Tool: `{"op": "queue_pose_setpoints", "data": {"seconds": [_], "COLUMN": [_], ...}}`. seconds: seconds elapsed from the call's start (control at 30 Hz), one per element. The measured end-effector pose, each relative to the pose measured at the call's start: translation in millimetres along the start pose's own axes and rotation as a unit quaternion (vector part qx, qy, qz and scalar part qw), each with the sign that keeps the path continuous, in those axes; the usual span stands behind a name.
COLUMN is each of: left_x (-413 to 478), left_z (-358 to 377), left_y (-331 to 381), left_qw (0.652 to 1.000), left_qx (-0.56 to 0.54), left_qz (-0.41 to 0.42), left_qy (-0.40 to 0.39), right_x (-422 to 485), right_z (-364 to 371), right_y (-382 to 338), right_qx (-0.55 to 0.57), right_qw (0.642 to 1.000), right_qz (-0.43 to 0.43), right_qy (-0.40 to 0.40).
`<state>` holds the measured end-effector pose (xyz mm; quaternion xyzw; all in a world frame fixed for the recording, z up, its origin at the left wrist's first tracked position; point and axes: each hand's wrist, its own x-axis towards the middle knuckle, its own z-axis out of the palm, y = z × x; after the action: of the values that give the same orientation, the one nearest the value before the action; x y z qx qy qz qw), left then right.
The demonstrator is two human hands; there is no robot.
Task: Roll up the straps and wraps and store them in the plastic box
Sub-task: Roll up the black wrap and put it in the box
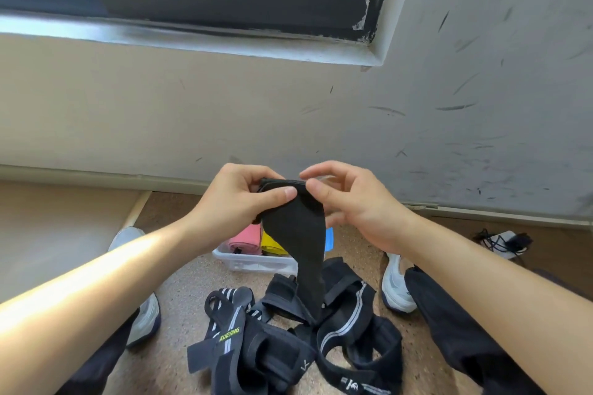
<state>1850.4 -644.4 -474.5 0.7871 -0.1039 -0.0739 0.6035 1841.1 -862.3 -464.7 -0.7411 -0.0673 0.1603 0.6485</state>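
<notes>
**Wrap [298,234] Half-Rolled Above the Box**

Head view: you hold the broad black wrap in mid-air. Your left hand [237,199] clamps its rolled top under the thumb, and your right hand [349,205] pinches the roll's edge. Its tail hangs into the pile of straps [288,330] on the floor, just before the plastic box [253,261]. Slacken either grip and the coil may spring open, or the tail may snag the pile.

A dark window frame [244,0] sits above a pale sill [224,42] in a grey wall [481,74] streaked with black scuff marks. On the speckled brown floor [179,292] stand two white sneakers, one at the left [146,319] and one at the right [396,285] beside a dark trouser leg [465,330]. A tangled black cable [503,242] lies near the skirting, far right.
</notes>
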Motion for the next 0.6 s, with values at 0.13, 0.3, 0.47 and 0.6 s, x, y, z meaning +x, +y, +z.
{"op": "queue_pose_setpoints", "data": {"seconds": [0.13, 0.3, 0.47, 0.6], "left_x": [-0.6, -2.6, -1.7, -2.6], "left_z": [5.1, 5.6, 1.8, 0.4], "left_y": [-1.4, 1.2, 5.8, 4.5], "left_qw": [0.999, 0.997, 0.994, 0.993], "left_qx": [-0.034, -0.068, -0.053, -0.061], "left_qz": [-0.041, -0.046, -0.077, -0.08], "left_qy": [-0.002, -0.017, -0.05, -0.054], "right_x": [-0.8, 0.2, 1.3, -0.5], "right_z": [2.8, -0.3, -2.5, 1.0], "right_y": [1.6, 4.3, 6.4, 4.0], "right_qx": [-0.057, -0.012, 0.012, -0.002], "right_qw": [0.996, 0.998, 0.998, 0.997], "right_qz": [-0.056, -0.043, -0.052, -0.067], "right_qy": [0.035, 0.049, 0.042, 0.048]}}
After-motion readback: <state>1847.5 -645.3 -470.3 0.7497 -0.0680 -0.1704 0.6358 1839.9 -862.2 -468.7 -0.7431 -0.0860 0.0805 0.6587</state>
